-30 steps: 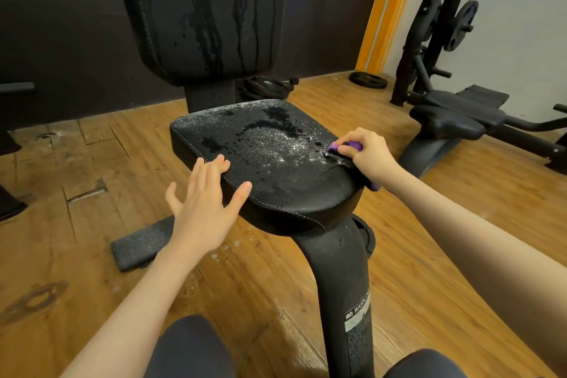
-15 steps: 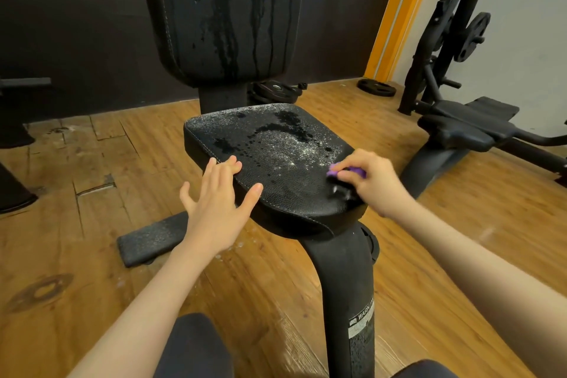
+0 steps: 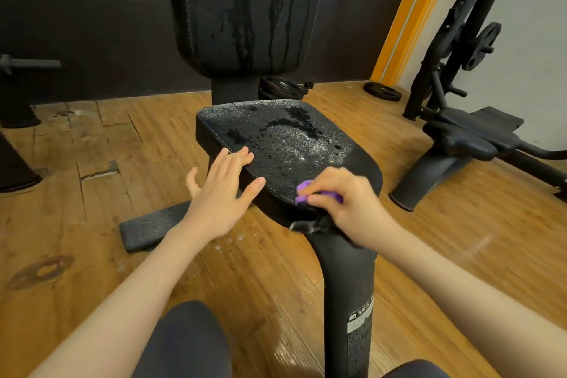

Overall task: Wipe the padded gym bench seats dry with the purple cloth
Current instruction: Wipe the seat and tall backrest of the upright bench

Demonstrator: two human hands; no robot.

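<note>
A black padded seat (image 3: 285, 138) on a curved post stands in front of me, speckled with water drops and dark wet patches. Its upright back pad (image 3: 245, 9) shows dark drip streaks. My right hand (image 3: 346, 202) presses a bunched purple cloth (image 3: 306, 192) against the seat's near right corner; most of the cloth is hidden under my fingers. My left hand (image 3: 221, 190) rests flat and open on the seat's near left edge, fingers spread.
A second black bench (image 3: 466, 138) with a weight rack (image 3: 460, 40) stands to the right. Weight plates (image 3: 382, 91) lie on the wooden floor by the dark wall. A dark foot bar (image 3: 153, 227) lies left of the seat post. My knees are at the bottom edge.
My right hand has dragged the purple cloth from the seat's right edge toward its near corner. The left hand has stayed on the near left edge. The view moved closer.
</note>
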